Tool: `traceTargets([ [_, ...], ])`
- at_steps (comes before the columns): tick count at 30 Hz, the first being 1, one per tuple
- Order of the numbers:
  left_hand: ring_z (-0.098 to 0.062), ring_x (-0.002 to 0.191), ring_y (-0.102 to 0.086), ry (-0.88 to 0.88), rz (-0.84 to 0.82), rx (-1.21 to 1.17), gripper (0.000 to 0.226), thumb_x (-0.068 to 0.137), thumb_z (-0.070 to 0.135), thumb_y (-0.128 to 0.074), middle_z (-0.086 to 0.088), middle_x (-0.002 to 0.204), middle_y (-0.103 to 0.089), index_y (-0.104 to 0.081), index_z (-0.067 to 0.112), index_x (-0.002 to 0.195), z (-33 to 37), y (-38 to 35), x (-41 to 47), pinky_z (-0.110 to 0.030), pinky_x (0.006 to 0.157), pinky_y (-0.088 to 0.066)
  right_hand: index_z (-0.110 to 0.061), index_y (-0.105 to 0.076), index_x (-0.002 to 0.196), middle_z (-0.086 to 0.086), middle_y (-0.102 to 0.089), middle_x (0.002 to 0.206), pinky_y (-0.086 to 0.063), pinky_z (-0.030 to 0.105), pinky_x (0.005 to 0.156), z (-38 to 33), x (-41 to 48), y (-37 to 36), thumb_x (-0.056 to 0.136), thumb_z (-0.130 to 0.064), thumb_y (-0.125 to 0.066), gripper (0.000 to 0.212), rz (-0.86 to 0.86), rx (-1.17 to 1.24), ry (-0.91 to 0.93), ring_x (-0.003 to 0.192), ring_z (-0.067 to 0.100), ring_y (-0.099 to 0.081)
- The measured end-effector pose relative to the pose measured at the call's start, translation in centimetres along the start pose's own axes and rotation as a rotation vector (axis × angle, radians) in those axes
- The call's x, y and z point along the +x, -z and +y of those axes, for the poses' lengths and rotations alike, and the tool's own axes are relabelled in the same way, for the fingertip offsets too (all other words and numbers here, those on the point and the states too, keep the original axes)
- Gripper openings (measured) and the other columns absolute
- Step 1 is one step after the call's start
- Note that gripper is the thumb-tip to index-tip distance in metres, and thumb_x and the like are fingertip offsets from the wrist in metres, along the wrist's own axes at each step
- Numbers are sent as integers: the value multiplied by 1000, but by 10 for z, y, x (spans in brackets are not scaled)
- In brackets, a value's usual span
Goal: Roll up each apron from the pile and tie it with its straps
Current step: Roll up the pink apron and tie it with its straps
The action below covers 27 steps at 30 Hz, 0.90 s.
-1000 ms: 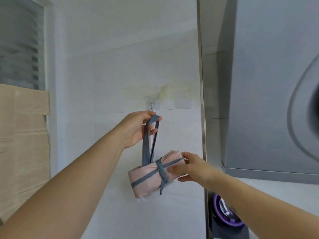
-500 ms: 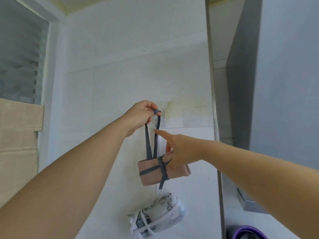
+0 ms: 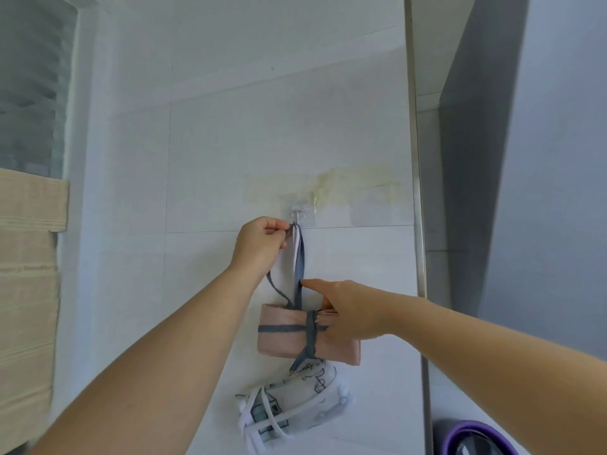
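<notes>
A pink rolled apron [image 3: 282, 336], tied with grey straps, hangs against the white tiled wall by its grey neck loop [image 3: 299, 261]. My left hand [image 3: 261, 243] pinches the top of that loop right at a small metal hook [image 3: 297, 216] on a clear adhesive pad. My right hand [image 3: 345, 311] rests against the right end of the pink roll, forefinger stretched toward the loop. Below hangs a white printed apron roll [image 3: 295, 399], tied with white straps; its white strap runs up to the same hook.
A steel edge strip [image 3: 414, 159] ends the tiled wall on the right, with a grey appliance panel [image 3: 542, 192] beyond. A beige cloth [image 3: 26, 274] hangs at the left under a window. A purple-rimmed object [image 3: 473, 435] sits bottom right.
My left hand has carried the grey loop up to the hook. My right hand stays at the pink roll. The view has tilted, showing the white roll fully below.
</notes>
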<state>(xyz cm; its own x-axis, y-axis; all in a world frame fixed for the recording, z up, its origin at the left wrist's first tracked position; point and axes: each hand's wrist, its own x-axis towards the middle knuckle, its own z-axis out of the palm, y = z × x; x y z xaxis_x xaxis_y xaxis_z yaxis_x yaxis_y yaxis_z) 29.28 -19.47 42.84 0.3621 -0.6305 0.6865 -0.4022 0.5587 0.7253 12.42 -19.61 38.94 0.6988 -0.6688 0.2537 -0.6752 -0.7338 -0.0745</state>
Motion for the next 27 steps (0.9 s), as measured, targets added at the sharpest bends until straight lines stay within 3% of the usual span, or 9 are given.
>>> traceTargets([
  [2,-10,66,-56,-1,-19,32,31,92,-3,-48,2,78,-60,-60,22,78,-11,1,-13,-28,80,-50,-30,-19,149,7,-51,132,-44,28,82,-2,-6,-11,92,-16,-54,69,76,-12,22,103,21,-51],
  [5,-11,82,-59,0,-52,98,20,94,4,-51,6,88,-61,-61,21,91,-34,7,-37,-28,84,-50,-28,-39,141,4,-54,123,-47,33,91,-4,-14,-29,92,-27,-56,52,210,-34,71,109,23,-54],
  [9,-4,93,-56,31,6,136,12,97,21,-52,16,99,-57,-56,23,108,-70,19,-84,-13,74,-42,-28,-46,136,4,-55,118,-46,35,89,0,-16,-46,94,-24,-54,43,261,-135,131,106,24,-52],
  [12,-6,93,-52,196,26,77,16,101,31,-41,13,100,-56,-54,23,107,-90,29,-117,-15,70,-37,-28,-49,133,4,-56,115,-47,36,86,-2,-16,-47,94,-13,-49,43,277,-154,140,103,24,-52],
  [14,-9,94,-52,280,-48,53,22,102,33,-34,11,100,-55,-55,24,100,-104,36,-125,-19,75,-38,-26,-53,129,5,-58,111,-48,35,85,-5,-17,-46,92,-16,-52,39,283,-106,130,101,24,-54],
  [16,-12,101,-55,311,-203,133,19,94,40,-46,8,104,-60,-59,28,97,-116,44,-130,-28,86,-42,-25,-57,126,5,-59,109,-48,34,86,-9,-18,-45,89,-21,-55,37,272,-53,109,100,24,-55],
  [19,-16,119,-49,391,-377,226,52,66,48,-58,4,128,-51,-53,34,116,-121,49,-136,-39,103,-41,-24,-57,125,5,-60,112,-48,35,88,-15,-17,-45,87,-19,-54,38,265,-36,93,102,24,-55],
  [23,-24,126,-34,461,-301,328,79,59,41,-65,-1,139,-27,-36,38,132,-124,47,-139,-38,104,-37,-24,-58,123,5,-61,111,-49,37,88,-21,-13,-44,87,-20,-57,37,250,-44,89,102,24,-56],
  [27,-24,122,-42,709,-215,-56,97,75,23,-81,-6,146,-28,-15,33,146,-138,52,-144,-42,94,-42,-24,-57,124,5,-60,112,-50,38,88,-21,-12,-41,88,-17,-55,37,218,-74,61,103,24,-55],
])
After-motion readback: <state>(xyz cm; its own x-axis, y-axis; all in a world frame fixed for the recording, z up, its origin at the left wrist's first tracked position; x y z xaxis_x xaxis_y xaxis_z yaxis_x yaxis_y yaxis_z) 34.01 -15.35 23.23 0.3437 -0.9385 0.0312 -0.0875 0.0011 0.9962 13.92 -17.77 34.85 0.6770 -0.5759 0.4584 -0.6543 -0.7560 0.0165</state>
